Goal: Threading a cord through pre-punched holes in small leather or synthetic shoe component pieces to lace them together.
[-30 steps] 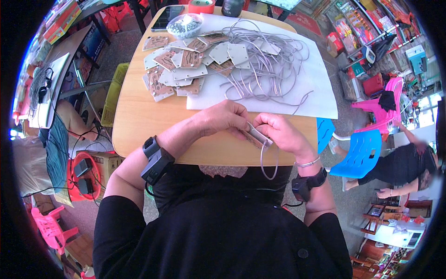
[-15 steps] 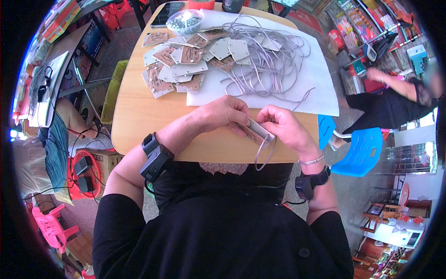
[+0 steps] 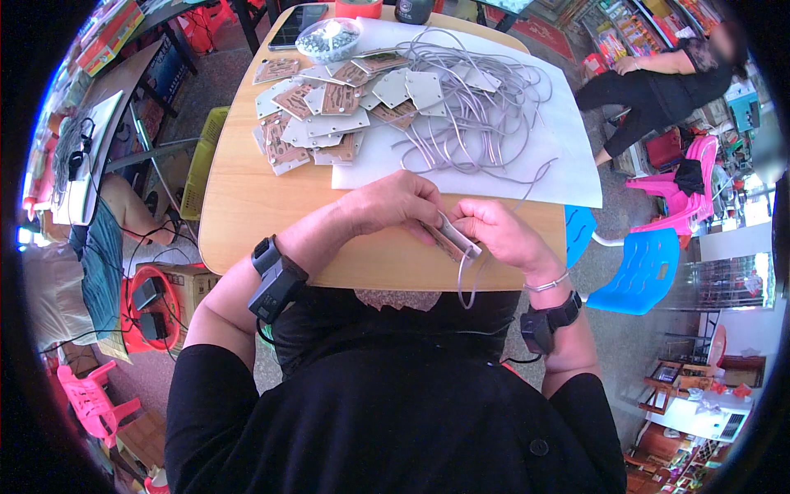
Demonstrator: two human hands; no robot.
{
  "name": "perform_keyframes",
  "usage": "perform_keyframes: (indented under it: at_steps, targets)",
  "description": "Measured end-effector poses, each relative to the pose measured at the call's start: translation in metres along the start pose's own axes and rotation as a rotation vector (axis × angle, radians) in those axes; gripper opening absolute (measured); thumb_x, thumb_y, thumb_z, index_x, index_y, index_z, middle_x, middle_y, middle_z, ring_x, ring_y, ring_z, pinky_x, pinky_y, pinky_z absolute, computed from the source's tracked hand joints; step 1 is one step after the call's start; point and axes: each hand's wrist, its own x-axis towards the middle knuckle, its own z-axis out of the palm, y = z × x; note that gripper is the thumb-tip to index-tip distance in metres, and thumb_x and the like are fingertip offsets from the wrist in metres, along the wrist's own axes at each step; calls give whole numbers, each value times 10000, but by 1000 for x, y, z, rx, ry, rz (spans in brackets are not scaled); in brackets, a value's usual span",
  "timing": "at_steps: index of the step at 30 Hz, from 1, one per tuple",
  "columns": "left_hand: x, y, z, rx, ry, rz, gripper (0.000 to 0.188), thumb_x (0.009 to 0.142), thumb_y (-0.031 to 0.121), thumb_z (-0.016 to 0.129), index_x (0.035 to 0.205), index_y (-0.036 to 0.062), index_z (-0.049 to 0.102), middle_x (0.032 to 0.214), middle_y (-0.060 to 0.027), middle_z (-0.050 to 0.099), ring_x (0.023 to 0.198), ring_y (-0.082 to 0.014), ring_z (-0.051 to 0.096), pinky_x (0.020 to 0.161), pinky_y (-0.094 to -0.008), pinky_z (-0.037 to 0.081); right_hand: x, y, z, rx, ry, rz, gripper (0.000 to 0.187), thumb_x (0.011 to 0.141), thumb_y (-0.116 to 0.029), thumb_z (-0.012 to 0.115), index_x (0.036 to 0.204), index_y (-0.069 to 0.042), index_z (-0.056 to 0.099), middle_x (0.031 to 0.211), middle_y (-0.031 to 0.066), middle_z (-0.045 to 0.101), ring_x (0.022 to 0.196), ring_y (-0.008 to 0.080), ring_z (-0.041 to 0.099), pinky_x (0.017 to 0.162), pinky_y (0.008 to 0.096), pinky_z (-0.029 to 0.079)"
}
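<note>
1. Just inside the near edge of a pale wooden table [image 3: 271, 235], in front of the wearer's body: one small board [image 3: 455, 239], between two bare hands.
2. Long axis slanting from upper left, by the left hand [image 3: 405, 206], down to lower right, below the right hand [image 3: 499, 236]. Tilted rather than flat, with brown and pale grey surfaces showing.
3. At the upper-left end: left fingers bent over and pinching the board, with thumb and fingertips partly hidden.
4. Along the upper-right side: right thumb and forefinger pressed together, right at the board's edge. Cannot tell whether gripping the edge, the cord or both.
5. At the lower-right end: a thin grey cord [image 3: 462, 290], looping down past the table's front edge and back up toward the right hand. Nearer to the right hand than to the left, so judged the key relation here: free end of board and cord both below the right fingers.
6. Beyond the hands, well apart from the held board: a heap of loose boards [image 3: 336, 123] to the left, and a tangle of cords [image 3: 473, 123] to the right, mostly on a white sheet [image 3: 568, 181].
</note>
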Motion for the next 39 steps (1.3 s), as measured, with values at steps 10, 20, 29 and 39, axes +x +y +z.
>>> perform_keyframes:
  at_steps: [10, 20, 29, 39]
  targets:
    - [4, -7, -3, -145, -10, 22, 131, 773, 65, 645, 833, -43, 600, 834, -87, 612, 774, -157, 627, 696, -257, 553, -2, 1, 1, 52, 146, -108, 63, 876, -50, 559, 914, -6, 585, 797, -29, 572, 717, 41, 511, 618, 197, 426]
    - [5, -7, -1, -52, -22, 56, 128, 776, 77, 641, 845, -28, 620, 814, -59, 627, 749, -126, 621, 716, -232, 522, -3, 4, 1, -82, 176, -79, 84, 849, -33, 561, 910, 21, 581, 772, -15, 564, 713, 43, 492, 616, 221, 425]
    - [-1, 0, 0, -18, 14, 36, 135, 776, 96, 646, 850, -18, 639, 775, -43, 629, 713, -107, 607, 681, -226, 504, -4, -3, -4, 97, 75, -46, 119, 871, -50, 550, 938, 23, 616, 835, -22, 604, 775, 43, 533, 689, 203, 446]
    - [4, -6, -2, -53, 30, 50, 126, 790, 97, 642, 839, -19, 628, 791, -43, 626, 733, -108, 608, 701, -232, 513, 4, 5, -1, 13, 199, -16, 148, 891, -99, 557, 949, 19, 624, 808, -17, 613, 735, 41, 527, 652, 208, 445]
